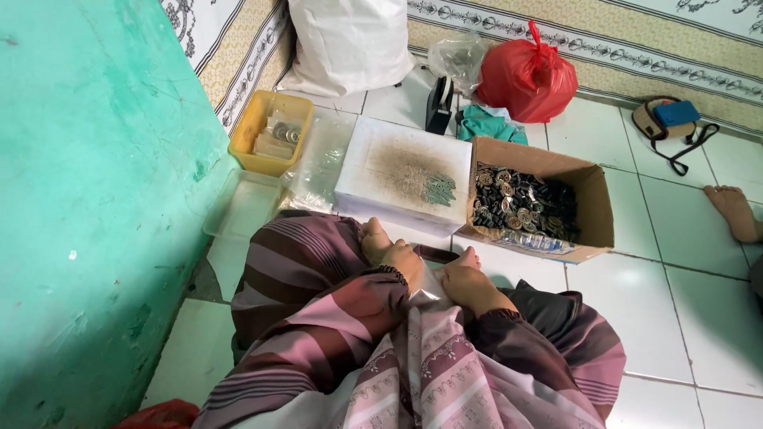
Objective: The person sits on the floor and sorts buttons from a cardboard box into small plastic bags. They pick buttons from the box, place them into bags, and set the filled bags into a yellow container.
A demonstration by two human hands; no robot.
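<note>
White tiled floor [683,302], green wall on the left, patterned cloth along the back. Person sits on the floor in striped purple clothing, both hands low in the lap. Left hand [401,262] and right hand [469,282] are close together, pinching a small clear plastic bag [429,287] between them; fingers curled narrow around its edges, looks like it is held taut to keep the mouth accessible, contents not visible. Bag sits right over the lap, just before a white foam box [401,171] used as a work surface; its top is stained dark, with a small heap of greenish metal bits [439,189] near its right edge. Touching it on the right, an open cardboard box [592,199] full of small dark and brass-coloured parts [520,206], within easy reach. Yellow tray [250,135] with a few round pieces at back left, clear plastic sheets beside it. Red bag [528,79] and white sack [346,44] at the back. Another person's bare foot [735,210] at far right.
</note>
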